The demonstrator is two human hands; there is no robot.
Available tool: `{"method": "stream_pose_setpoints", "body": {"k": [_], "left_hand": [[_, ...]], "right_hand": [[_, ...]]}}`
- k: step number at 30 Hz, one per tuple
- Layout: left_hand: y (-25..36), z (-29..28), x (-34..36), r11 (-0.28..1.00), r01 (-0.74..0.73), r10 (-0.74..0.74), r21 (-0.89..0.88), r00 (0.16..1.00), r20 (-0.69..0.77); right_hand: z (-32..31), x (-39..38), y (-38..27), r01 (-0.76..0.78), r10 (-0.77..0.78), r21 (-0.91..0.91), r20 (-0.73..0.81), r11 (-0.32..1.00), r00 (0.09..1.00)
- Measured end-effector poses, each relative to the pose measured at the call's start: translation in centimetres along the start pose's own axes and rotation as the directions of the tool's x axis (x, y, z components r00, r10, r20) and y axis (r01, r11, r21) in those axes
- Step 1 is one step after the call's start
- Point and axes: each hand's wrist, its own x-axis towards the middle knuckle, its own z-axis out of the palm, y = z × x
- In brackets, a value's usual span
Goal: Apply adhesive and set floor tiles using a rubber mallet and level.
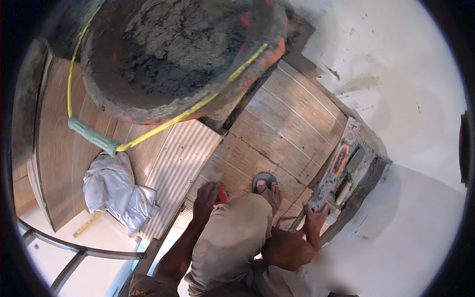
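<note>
My left hand [205, 198] is down by the wood-look floor tiles [252, 148], beside my bent knee. Its fingers are closed on a small red object [221, 194], mostly hidden by the hand and too small to name. On the other side of my sandalled foot [267, 185], my right hand [315, 222] is low near the wall, fingers bent around a thin dark piece [298, 222] that I cannot make out. A mortar-smeared grey level [324, 185] with a red-rimmed slot lies just beyond that hand, along the wall's base.
A large tub [173, 106] of grey mortar, with a yellow handle [198, 105] and green grip [93, 134], fills the upper left. A whitish cloth [111, 185] rests on tiles with ribbed backs [185, 153]. A curved metal frame [81, 252] stands lower left. White wall [405, 89] bounds the right.
</note>
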Motion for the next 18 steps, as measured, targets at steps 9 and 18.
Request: {"method": "stream_pose_setpoints", "body": {"k": [9,18], "left_hand": [[-1.6,-0.4,0.1,0.436,0.56,-0.326,-0.704,0.828,0.457],[5.9,-7.5,7.4,0.746,0.236,-0.203,-0.623,0.971,0.124]], "right_hand": [[-8.2,-0.9,-15.4,0.469,-0.355,-0.339,0.346,0.816,0.868],[-8.2,3.9,-20.3,0.756,-0.314,-0.582,0.688,0.299,0.654]]}}
